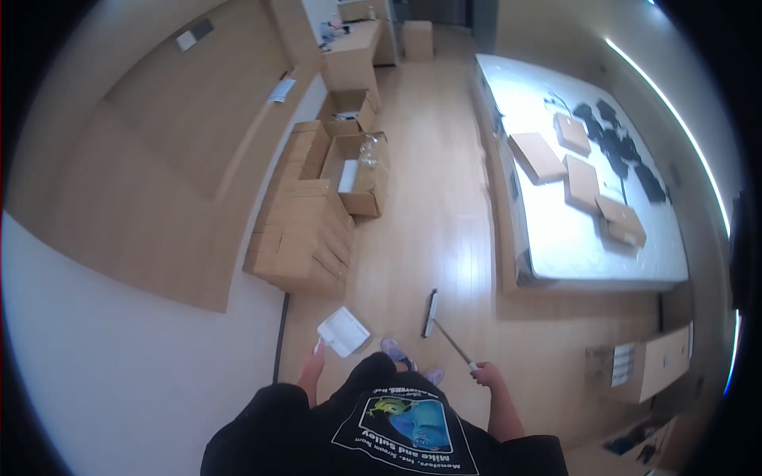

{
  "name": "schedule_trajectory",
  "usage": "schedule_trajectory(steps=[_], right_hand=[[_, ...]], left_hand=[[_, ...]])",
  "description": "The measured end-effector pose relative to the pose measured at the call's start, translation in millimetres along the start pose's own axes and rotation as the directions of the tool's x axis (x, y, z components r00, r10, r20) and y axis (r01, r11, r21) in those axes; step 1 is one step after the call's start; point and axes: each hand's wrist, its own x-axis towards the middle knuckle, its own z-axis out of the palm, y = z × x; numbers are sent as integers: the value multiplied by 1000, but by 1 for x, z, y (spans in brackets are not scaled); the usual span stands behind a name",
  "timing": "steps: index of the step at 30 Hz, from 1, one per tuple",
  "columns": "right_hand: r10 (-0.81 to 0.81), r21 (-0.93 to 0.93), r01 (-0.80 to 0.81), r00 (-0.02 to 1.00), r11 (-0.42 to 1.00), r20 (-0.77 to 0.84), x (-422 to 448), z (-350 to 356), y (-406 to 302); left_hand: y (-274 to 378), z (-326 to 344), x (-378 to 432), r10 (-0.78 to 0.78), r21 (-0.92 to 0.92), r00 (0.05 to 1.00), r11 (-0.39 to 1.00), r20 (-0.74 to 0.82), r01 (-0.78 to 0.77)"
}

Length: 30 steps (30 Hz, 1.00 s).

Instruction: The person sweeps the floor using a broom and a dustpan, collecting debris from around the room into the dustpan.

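Observation:
My left hand [314,360] is closed on the handle of a white dustpan [343,332], whose pan lies at or just above the wooden floor, left of my feet. In my right hand [486,375] is the end of a broom's stick [455,343]. The broom head [430,313], with dark bristles, is on or close to the floor, ahead of my feet and to the right of the dustpan. Whether either tool touches the floor I cannot tell. My feet in light purple footwear [397,352] show between the two tools.
Stacked cardboard boxes [297,232] and an open carton [384,178] line the left wall. A desk [351,44] stands farther back. On the right, a mattress [547,238] holds several flat cardboard boxes [582,181] and black items [613,143]. A wooden cabinet [661,363] stands at the lower right.

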Motion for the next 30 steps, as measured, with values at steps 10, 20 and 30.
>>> schedule_trajectory(steps=[10,20,30], right_hand=[[-384,-513,331,923,792,3,87,-37,-47],[-509,-590,589,799,552,321,107,-72,-156],[-372,-565,754,657,336,656,221,-26,-242]], left_hand=[[24,53,-182,-385,-143,796,921,-468,362],[26,134,-245,-553,-346,684,833,-476,432],[66,150,-253,-622,-454,570,782,-536,426]])
